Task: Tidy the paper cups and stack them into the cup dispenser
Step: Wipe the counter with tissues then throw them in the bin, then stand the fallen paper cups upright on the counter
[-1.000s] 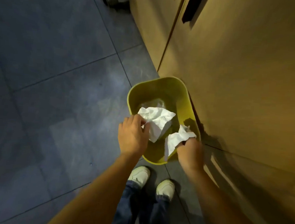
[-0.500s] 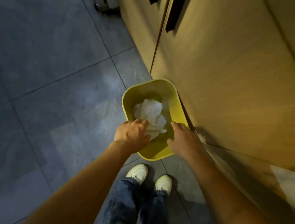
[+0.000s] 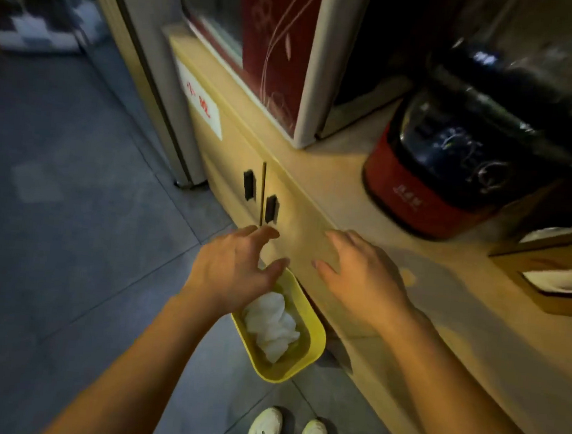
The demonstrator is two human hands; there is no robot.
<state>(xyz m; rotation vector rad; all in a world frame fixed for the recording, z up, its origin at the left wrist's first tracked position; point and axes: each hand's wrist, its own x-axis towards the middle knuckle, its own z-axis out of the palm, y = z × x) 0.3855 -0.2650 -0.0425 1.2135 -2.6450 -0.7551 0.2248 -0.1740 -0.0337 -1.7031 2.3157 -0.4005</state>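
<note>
No paper cups or cup dispenser are showing clearly. A rounded yellow plastic bin (image 3: 305, 350) is sitting on the grey tiled floor (image 3: 71, 234) against the pale wooden cabinet (image 3: 291, 217), holding crumpled white tissue (image 3: 271, 325). Above it, the left hand (image 3: 236, 267) and right hand (image 3: 358, 277) are hovering empty, fingers spread. A glossy red-and-black appliance (image 3: 446, 167) is resting on the table (image 3: 333, 159).

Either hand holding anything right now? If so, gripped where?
Nothing is held. Left hand and right hand are both open, fingers spread, above the yellow bin; the crumpled white paper lies inside it.
</note>
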